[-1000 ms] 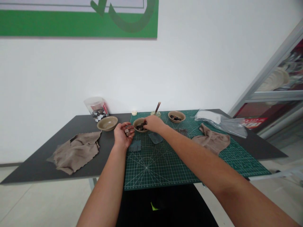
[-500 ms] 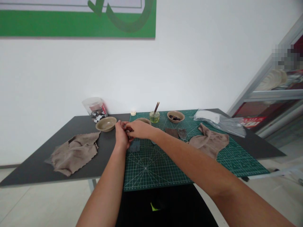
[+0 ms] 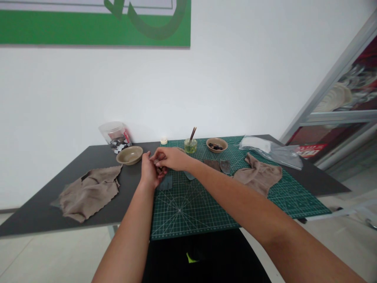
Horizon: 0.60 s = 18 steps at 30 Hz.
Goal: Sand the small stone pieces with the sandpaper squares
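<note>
My left hand is cupped palm-up above the left edge of the green cutting mat, holding several small dark and pale pieces. My right hand lies over it with fingers curled, pinching at the pieces in the left palm. Both hands hide most of a tan bowl behind them. A small dark square patch lies on the mat just below the hands.
An empty tan bowl and a clear tub of black and white pieces stand at left. A glass jar with a brush, a bowl of dark pieces, brown cloths and a plastic bag lie about.
My right hand left the bowl of dark pieces and came across onto my left palm. The left hand stayed cupped in place.
</note>
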Available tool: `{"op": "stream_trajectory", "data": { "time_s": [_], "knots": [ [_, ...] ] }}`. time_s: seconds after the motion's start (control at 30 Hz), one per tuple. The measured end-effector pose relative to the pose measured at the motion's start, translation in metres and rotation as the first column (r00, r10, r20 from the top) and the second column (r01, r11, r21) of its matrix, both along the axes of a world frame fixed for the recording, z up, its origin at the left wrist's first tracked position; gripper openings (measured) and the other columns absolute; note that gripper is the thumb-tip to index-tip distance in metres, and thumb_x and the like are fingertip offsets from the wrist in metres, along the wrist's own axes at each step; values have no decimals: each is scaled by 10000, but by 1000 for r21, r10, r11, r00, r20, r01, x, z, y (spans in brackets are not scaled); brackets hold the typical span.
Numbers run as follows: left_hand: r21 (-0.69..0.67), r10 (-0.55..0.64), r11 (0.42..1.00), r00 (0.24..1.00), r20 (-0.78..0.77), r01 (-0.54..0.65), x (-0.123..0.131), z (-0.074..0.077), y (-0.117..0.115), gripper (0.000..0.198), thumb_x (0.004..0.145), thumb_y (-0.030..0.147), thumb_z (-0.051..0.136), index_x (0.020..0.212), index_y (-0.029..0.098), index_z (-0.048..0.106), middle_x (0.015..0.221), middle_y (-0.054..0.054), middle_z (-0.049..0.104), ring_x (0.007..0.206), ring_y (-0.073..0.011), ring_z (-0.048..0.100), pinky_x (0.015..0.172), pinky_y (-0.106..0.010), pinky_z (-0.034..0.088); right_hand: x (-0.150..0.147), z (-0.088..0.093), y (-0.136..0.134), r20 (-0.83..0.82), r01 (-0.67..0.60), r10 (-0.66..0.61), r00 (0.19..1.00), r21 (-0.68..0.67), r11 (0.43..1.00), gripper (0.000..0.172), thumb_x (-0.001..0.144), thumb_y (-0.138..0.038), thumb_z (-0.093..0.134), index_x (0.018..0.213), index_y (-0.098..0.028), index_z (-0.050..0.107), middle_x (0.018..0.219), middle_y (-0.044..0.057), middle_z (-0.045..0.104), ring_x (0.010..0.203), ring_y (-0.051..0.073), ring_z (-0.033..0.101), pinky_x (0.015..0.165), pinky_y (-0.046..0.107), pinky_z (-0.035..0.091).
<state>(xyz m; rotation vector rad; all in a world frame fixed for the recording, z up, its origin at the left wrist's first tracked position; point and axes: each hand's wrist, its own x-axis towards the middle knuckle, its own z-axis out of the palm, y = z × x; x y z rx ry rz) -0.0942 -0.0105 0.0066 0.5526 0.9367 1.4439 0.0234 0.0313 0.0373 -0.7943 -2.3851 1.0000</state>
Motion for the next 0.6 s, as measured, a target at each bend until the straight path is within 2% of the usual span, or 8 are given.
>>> {"op": "stream_trajectory", "data": {
  "time_s": [0.13, 0.3, 0.43, 0.6],
  "knots": [
    [10, -7, 1000, 1000, 23, 7, -5, -1, 0, 353, 862, 382, 288, 692, 177, 520, 434, 19, 446, 224, -91, 269, 245, -184, 140, 14, 4, 10, -118, 156, -143, 983, 110, 982, 183, 795, -166, 635, 969, -209, 602, 845, -6, 705, 816, 138, 652, 753, 249, 463],
    [111, 71, 991, 997, 30, -74, -6, -5, 2, 168, 738, 276, 432, 652, 168, 529, 447, 41, 398, 268, -69, 261, 277, -169, 148, 39, 1, 23, -100, 360, -347, 933, 183, 915, 178, 791, -171, 647, 964, -190, 610, 809, 11, 699, 779, 159, 641, 731, 273, 456],
    [155, 131, 979, 991, 18, -132, -5, -7, 2, 116, 660, 249, 470, 634, 165, 545, 451, 39, 384, 295, -69, 264, 295, -167, 135, 54, -8, 29, -25, 398, -401, 916, 187, 898, 189, 782, -155, 663, 964, -177, 616, 836, 27, 711, 801, 168, 648, 737, 282, 458],
    [156, 195, 969, 981, -11, -191, -6, -9, 3, 108, 552, 196, 468, 606, 163, 555, 451, 27, 388, 321, -76, 278, 312, -170, 130, 54, -20, 30, 35, 397, -411, 911, 190, 898, 183, 792, -159, 667, 971, -168, 631, 857, 38, 719, 825, 170, 656, 746, 274, 460]
  ]
}}
